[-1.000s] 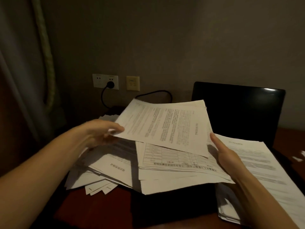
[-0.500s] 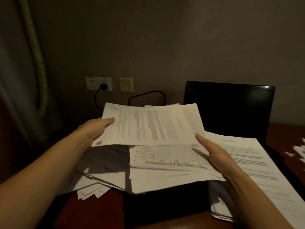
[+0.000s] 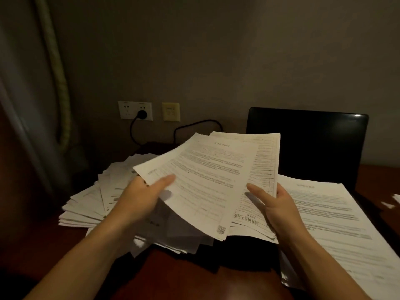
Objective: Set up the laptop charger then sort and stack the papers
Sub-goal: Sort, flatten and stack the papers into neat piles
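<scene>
My left hand [image 3: 142, 198] pinches the near left corner of a printed sheet [image 3: 207, 180], thumb on top, and holds it lifted and tilted over the desk. Under that sheet sits a form with a table [image 3: 265, 161], and my right hand [image 3: 279, 204] grips its right edge with the thumb on top. A messy pile of papers [image 3: 93, 198] spreads at the left. A neater stack [image 3: 337, 224] lies at the right over the laptop's base. The open black laptop [image 3: 309, 144] stands behind, screen dark. The charger plug [image 3: 141, 114] sits in the wall socket, its black cable [image 3: 194, 126] looping toward the laptop.
A dark red wooden desk [image 3: 194, 276] carries everything. A beige wall plate [image 3: 171, 111] is beside the socket. A curtain with a rope tie [image 3: 56, 72] hangs at the left. Small paper scraps [image 3: 389, 204] lie at the far right edge.
The lifted sheet has turned clockwise and moved right, now lying over the table form. My right hand went from flat beside the papers to gripping the form's edge. The camera tilted down.
</scene>
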Demonstrator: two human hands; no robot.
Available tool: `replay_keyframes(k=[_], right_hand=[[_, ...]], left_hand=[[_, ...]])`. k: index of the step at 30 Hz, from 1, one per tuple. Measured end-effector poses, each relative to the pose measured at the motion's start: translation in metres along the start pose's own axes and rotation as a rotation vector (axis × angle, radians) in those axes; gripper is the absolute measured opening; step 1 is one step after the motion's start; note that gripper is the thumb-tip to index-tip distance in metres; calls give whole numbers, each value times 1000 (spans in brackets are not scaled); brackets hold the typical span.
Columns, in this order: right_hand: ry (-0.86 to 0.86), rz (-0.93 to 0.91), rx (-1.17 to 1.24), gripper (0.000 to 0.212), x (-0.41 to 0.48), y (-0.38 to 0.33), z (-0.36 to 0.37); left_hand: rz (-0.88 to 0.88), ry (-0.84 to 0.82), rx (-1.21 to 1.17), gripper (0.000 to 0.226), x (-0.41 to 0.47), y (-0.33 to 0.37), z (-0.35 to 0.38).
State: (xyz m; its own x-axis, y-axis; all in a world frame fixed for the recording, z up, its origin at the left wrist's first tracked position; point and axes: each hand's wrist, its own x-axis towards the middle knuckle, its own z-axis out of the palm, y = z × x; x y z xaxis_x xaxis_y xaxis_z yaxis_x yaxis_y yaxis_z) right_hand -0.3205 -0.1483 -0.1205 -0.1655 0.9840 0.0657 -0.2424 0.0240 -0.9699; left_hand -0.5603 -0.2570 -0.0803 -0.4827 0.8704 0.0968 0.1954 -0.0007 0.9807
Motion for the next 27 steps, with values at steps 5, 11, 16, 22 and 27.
replay_keyframes(k=[5, 11, 16, 22, 27], right_hand=[[-3, 20, -18, 37, -1, 1, 1], [-68, 19, -83, 30, -2, 2, 2], [-114, 17, -81, 34, -4, -4, 1], [-147, -85, -185, 22, -9, -11, -1], [-184, -141, -150, 20, -16, -18, 3]], left_hand=[[-192, -2, -101, 40, 29, -8, -19], [-161, -234, 258, 35, 35, -13, 9], [-189, -173, 27, 47, 35, -7, 22], [49, -107, -120, 19, 32, -4, 19], [323, 94, -170, 19, 21, -2, 26]])
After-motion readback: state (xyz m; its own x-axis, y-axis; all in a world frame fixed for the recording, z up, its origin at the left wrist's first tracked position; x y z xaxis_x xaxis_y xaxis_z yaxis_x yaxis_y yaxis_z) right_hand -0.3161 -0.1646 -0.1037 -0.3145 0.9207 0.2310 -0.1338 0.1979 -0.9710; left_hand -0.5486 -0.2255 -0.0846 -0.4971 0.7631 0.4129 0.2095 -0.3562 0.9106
